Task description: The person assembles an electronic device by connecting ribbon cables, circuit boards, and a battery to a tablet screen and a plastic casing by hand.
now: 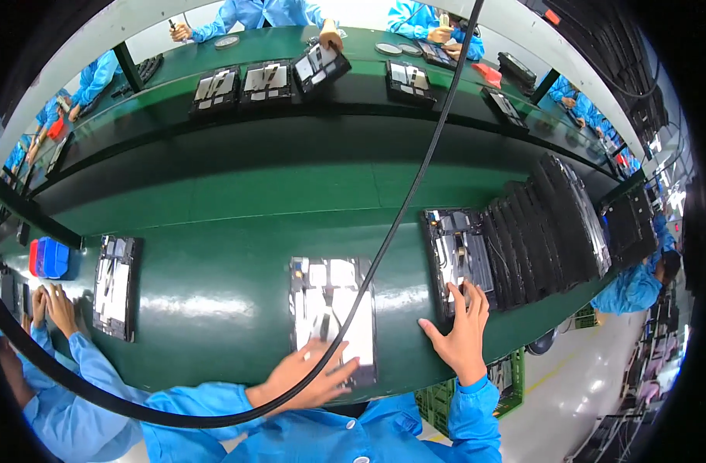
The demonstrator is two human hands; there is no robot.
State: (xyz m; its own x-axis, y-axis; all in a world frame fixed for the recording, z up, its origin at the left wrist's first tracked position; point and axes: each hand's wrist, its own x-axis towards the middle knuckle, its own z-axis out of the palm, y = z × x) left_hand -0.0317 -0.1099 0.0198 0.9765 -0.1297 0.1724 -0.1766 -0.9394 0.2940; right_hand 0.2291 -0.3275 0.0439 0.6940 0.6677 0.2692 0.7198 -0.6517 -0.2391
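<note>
An opened tablet (357, 309) lies in front of me, its white panels and dark frame facing up. My left hand (310, 376) rests over its lower end with fingers spread, and a black cable crosses in front of that hand. To the right, my right hand (462, 333) touches the lower part of another opened tablet (449, 247). Its fingers are stretched out and the thumb stands apart. That tablet lies at the near end of a leaning row of black tablet units (534, 239).
A black cable (415, 185) hangs across the view. Another tablet (115, 285) and a blue bin (54, 257) are at left, beside a co-worker's hands (56, 309). Several tablets (266, 79) lie on the far shelf, where people work. A green crate (438, 405) stands below the bench.
</note>
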